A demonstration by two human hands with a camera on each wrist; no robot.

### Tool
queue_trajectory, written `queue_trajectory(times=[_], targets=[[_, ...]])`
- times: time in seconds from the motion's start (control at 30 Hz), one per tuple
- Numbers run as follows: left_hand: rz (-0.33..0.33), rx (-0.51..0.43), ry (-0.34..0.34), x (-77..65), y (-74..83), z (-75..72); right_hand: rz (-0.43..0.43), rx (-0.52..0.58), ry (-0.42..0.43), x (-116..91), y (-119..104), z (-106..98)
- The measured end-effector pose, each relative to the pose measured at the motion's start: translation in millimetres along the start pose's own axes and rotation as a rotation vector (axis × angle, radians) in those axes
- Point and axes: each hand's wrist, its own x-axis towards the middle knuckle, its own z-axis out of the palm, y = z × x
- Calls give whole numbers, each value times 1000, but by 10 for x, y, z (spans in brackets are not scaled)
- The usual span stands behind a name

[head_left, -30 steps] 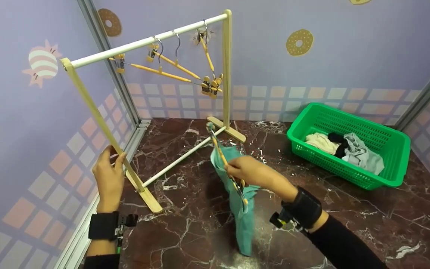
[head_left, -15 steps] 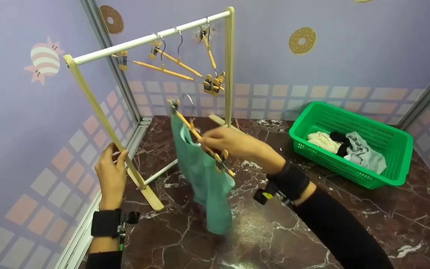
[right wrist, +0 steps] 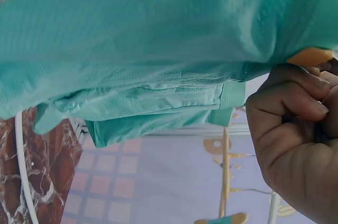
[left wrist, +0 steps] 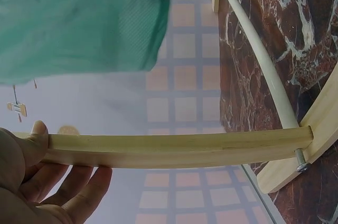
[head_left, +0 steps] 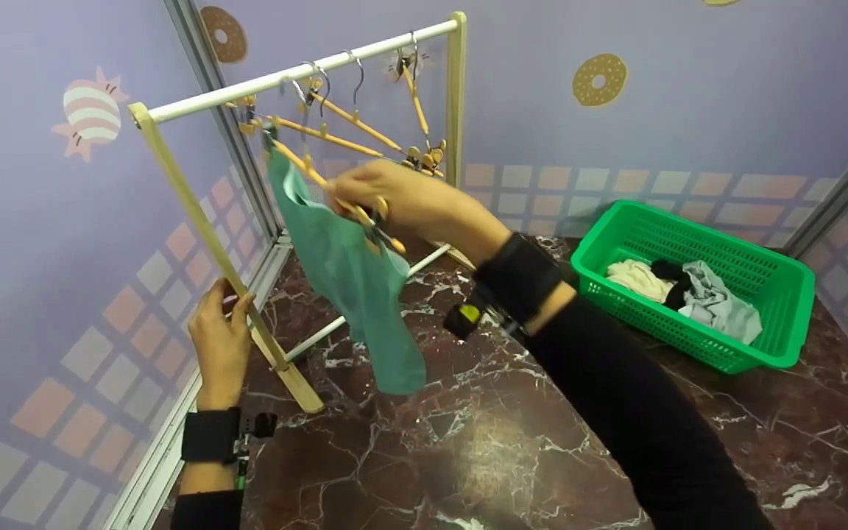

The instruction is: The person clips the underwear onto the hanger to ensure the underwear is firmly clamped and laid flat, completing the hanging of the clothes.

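Observation:
My right hand [head_left: 402,199] grips the yellow bar of a clip hanger [head_left: 297,161] in the head view. Small teal trousers [head_left: 350,272] hang from its clips, their waistband at the top and the legs sloping down to the right. The hanger's metal hook overlaps the left part of the white rail [head_left: 232,93]. Lower left, my left hand [head_left: 219,342] holds the near wooden upright [head_left: 188,199] of the rack, thumb on one side and fingers on the other. In the right wrist view the trousers [right wrist: 158,28] fill the upper part, beside curled fingers [right wrist: 288,100].
Several clip hangers [head_left: 328,135] hang on the rail behind the trousers. A green basket [head_left: 689,346] stands at the right with cream, black and grey cloths [head_left: 718,302] inside. The rack's near foot [head_left: 300,389] rests on the dark marbled table [head_left: 468,442], beside the patterned left wall.
My right hand has raised the hanger and trousers from low over the table, up and left to the rail. My left hand keeps its hold on the upright.

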Motion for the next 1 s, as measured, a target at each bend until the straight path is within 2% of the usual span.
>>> queue_trajectory(times=[0.17, 0.4, 0.47, 0.6, 0.73, 1.0], targets=[[-5, -26, -10, 7, 10, 15, 1, -41, 17, 181, -152, -14], [-1, -21, -22, -19, 17, 28, 13, 111, 50, 408, -236, 19], [1, -15, -19, -21, 15, 32, 31, 135, 68, 453, -246, 14], [-5, -17, -18, -12, 10, 34, 130, 157, 135, 524, -249, -2], [-12, -9, -19, -7, -2, 30, 200, 157, 172, 582, -210, -3], [-22, -11, -22, -12, 4, 33, 228, 63, 191, 628, -95, 11]])
